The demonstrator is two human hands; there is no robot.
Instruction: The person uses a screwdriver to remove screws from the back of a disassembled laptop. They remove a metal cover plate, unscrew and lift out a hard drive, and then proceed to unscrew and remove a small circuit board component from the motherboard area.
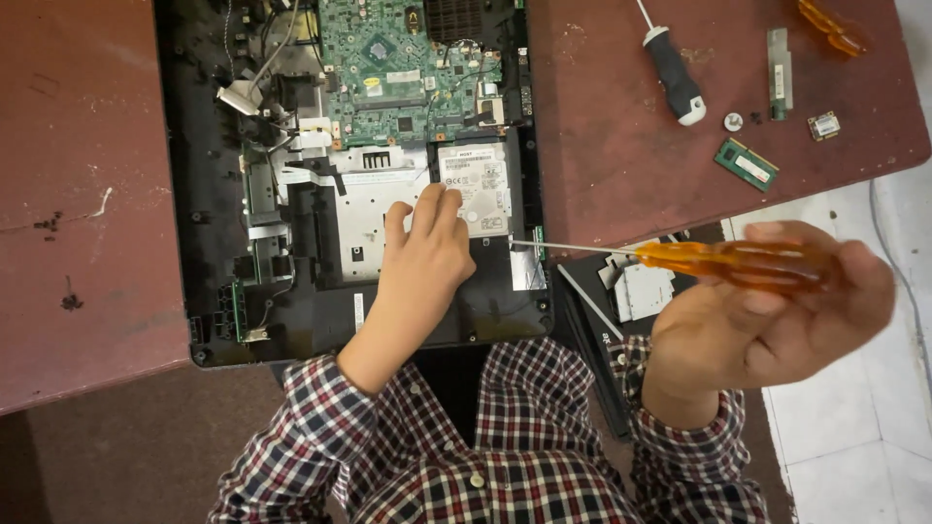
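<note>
An opened laptop chassis [209,291] lies on a dark red table [87,194], its bottom cover off and its internals exposed. The green mainboard [408,68] occupies the far part of the chassis; nearer, a silver hard drive [485,175] with a white label sits beside a metal shield plate [364,209]. The left hand [422,257] rests palm-down on the chassis, fingers loosely spread and extended — the fingertips touch the near left edge of the hard drive and the adjoining shield plate; it grips nothing. The right hand [767,330] is raised at the right of the scene, past the near right edge of the table, and is closed around the translucent orange handle of a screwdriver [738,264]. The thin metal shaft points left, with its tip just beside the right edge of the chassis, near the hard drive. A removed silver part [641,289] lies below the shaft, off the table edge. On the far right of the table lie a second screwdriver [675,78] with a black and white handle, a green memory module [746,163], a small wireless card [823,124], a narrow metal bracket [779,63] and another orange tool [830,27] — all well apart from both hands. Both sleeves are plaid.
</note>
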